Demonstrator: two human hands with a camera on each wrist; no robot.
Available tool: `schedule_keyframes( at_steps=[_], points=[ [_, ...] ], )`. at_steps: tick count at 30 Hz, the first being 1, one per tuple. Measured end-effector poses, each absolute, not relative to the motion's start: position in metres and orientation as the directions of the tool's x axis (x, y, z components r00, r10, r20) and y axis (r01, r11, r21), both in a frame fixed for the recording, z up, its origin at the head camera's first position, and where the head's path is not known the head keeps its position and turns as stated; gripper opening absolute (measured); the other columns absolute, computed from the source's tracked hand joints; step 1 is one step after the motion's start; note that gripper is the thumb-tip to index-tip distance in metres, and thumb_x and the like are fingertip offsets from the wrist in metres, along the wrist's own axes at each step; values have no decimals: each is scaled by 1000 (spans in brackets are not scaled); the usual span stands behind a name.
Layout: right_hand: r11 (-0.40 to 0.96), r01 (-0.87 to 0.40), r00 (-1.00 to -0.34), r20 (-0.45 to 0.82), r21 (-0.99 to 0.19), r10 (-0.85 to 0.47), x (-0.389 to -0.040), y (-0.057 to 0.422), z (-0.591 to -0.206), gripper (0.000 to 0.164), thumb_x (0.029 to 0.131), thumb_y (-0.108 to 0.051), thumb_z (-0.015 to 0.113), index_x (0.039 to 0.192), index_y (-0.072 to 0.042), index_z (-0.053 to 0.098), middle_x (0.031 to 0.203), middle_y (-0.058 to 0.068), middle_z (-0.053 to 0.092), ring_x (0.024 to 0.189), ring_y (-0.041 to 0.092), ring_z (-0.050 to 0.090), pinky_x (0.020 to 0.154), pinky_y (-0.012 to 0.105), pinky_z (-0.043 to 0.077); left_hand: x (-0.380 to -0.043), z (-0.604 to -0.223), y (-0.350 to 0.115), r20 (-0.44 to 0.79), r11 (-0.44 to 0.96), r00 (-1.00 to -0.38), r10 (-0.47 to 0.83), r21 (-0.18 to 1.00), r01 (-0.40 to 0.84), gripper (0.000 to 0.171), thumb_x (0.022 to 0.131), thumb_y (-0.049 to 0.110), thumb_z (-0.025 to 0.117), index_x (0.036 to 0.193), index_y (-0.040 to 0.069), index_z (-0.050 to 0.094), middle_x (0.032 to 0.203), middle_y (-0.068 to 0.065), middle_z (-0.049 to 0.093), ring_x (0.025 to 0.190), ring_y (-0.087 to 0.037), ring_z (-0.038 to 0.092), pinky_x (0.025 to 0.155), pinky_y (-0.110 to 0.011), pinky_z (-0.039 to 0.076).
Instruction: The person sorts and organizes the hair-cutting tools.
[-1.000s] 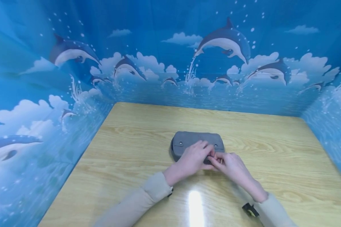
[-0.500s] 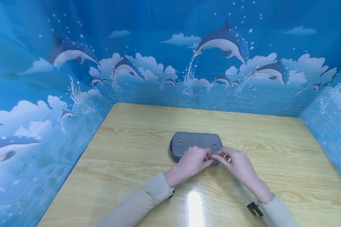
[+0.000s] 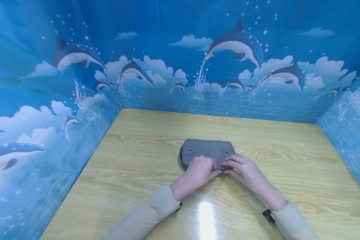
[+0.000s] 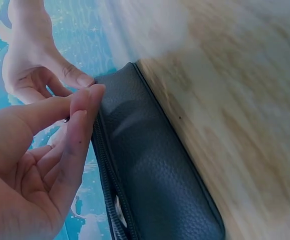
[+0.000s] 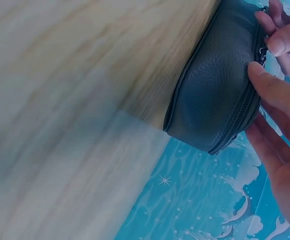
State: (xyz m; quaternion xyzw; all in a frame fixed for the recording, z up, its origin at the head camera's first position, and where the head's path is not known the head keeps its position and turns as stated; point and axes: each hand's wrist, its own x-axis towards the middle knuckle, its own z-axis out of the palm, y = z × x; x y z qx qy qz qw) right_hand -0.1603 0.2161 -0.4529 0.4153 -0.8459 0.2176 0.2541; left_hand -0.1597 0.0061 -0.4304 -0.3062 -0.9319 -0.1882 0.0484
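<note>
A grey leather-like zip pouch (image 3: pixel 208 146) with two metal snaps lies on the table under both hands. My left hand (image 3: pixel 196 171) pinches the small zipper pull at the pouch's near edge; its fingertips mostly cover the pull. In the right wrist view, the dark zipper slider (image 5: pixel 262 52) shows beside those fingertips, and the zipper teeth (image 5: pixel 243 111) on the right are meshed. The left wrist view shows a gap (image 4: pixel 119 210) in the zipper farther left. My right hand (image 3: pixel 249 170) holds the pouch's right part between thumb and fingers, right by the zipper.
The light wood-grain table (image 3: pixel 156 133) extends around the pouch. A blue dolphin-print curtain (image 3: pixel 156 66) borders its back and sides. A strip of light reflects off the table in front of the pouch.
My left hand has moved a little left along the zipper edge. My right fingers, earlier close against the left fingertips, have shifted onto the pouch's right part. The pouch stays nearly in place.
</note>
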Motion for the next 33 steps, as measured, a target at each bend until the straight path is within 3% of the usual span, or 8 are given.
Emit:
schedule_keyframes(
  at_steps=[4,13,29,33],
  points=[
    [576,-802,-536,613,-155,-581,-161,214,-455,41,61,6,90,98,-8,79,98,3,73,91,24,71,74,36,61,-159,-433,5,199,742,-809,554,324,587,15,90,30,78,84,16,76,73,9,72,51,4,47,47,-8,36],
    [608,-781,-563,581,-141,-588,-162,212,-451,32,65,2,90,92,-11,81,89,-1,72,79,18,71,60,26,59,-161,-436,-3,231,688,-769,597,347,638,14,93,26,75,83,17,71,69,9,67,50,4,44,52,-9,37],
    [622,-765,-589,569,-165,-574,-163,211,-452,27,68,-3,90,92,-13,81,86,-3,71,70,14,68,54,19,53,-161,-435,-16,192,690,-776,601,365,625,17,94,27,74,81,17,68,67,9,66,52,4,47,59,-12,42],
    [623,-762,-595,569,-175,-568,-162,211,-453,28,67,-3,90,92,-13,81,86,-2,72,72,15,69,55,19,53,-161,-435,-22,186,678,-781,597,404,614,18,94,25,74,81,15,68,66,9,66,51,5,48,54,-9,42]
  ],
)
